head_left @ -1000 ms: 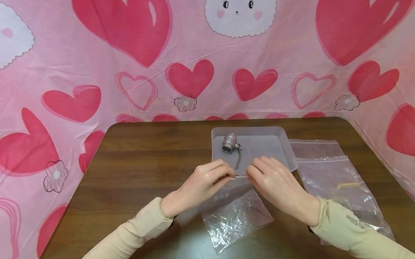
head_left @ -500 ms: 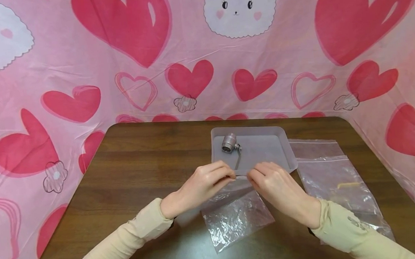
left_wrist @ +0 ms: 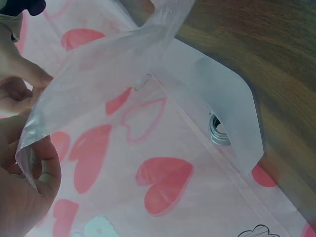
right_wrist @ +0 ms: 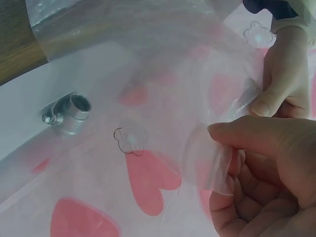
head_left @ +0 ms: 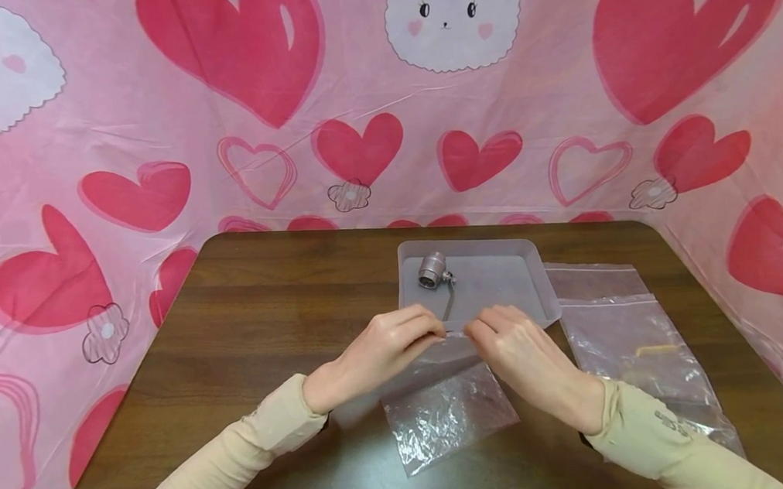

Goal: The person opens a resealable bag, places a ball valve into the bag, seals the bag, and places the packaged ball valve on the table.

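Observation:
A clear plastic zip bag [head_left: 451, 414] hangs between my hands, its lower part over the tabletop. My left hand [head_left: 389, 343] pinches the left part of its top edge, and my right hand [head_left: 523, 357] pinches the same edge a short way to the right. In the right wrist view, the thumb and curled fingers of the right hand [right_wrist: 269, 168] grip the film. The left wrist view has the bag film [left_wrist: 84, 84] folded over the left hand's fingers [left_wrist: 49, 168]. Beyond the hands, a metal ball valve [head_left: 432, 269] with a lever handle lies in a shallow translucent tray [head_left: 551, 293].
Right of the tray lies another clear zip bag [head_left: 623, 333] with a yellowish strip showing on it. The brown wooden table [head_left: 269, 286] has rounded far corners. A pink heart-print cloth [head_left: 355, 69] hangs behind and beside it.
Both hands stay nearly in place with the bag's top edge between them. The right hand has shifted only slightly; the valve and tray have not moved.

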`<state>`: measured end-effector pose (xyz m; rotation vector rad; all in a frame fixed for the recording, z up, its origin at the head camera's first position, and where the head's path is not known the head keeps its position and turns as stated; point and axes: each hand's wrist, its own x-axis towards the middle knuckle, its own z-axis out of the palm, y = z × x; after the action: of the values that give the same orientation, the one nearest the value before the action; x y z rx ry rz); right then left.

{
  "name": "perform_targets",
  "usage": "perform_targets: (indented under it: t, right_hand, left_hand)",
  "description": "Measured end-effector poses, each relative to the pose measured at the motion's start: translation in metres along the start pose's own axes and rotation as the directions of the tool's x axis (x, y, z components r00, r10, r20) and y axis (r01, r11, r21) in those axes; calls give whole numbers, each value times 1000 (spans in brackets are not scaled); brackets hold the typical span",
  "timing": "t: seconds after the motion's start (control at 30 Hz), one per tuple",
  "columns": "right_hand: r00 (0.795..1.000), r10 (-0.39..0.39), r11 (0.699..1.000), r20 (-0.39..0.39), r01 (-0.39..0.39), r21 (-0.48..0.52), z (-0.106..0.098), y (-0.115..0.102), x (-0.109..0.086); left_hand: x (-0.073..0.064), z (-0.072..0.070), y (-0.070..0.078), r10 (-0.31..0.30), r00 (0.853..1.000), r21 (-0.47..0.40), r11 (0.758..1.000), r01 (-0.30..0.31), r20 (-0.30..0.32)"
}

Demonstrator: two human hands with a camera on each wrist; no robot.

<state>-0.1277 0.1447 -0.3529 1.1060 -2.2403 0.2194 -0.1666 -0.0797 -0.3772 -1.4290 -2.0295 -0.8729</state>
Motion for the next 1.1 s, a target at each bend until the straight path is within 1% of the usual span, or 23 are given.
perform_targets:
  t: [0.1,0.3,0.4,0.57,0.9,1.0,1.1]
  right_hand:
    - [1000,-10,1000,5,10,-18,1,0,0]
    - [999,-12,998,-45,10,-54,4,2,0]
    - [999,-14,999,-46,11,-53,5,2,0]
    - [1000,-2,1000,-5,2,-27,4,1,-1]
    - [999,16,1000,29,-15,-17,4,0,-1]
    - [999,7,1000,46,-7,-13,4,0,-1]
    - [998,-3,1000,64,3,-3,5,0,0]
  left_hand:
    - [-1,1,0,1,1000,5,1000,-1,-4]
    - [-1,2,0,15,1000,26,1000,-14,-24]
    - [-1,2,-1,25,999,31,999,-24,-21]
    - [-1,2,-2,22,1000,28,999,-21,-11]
    - [-1,3,-3,23,1000,13,1000,-23,5]
    - [-1,3,-2,9,1000,14,1000,-9,25]
    - [-2,3,-2,-30,998,16,999,29,52]
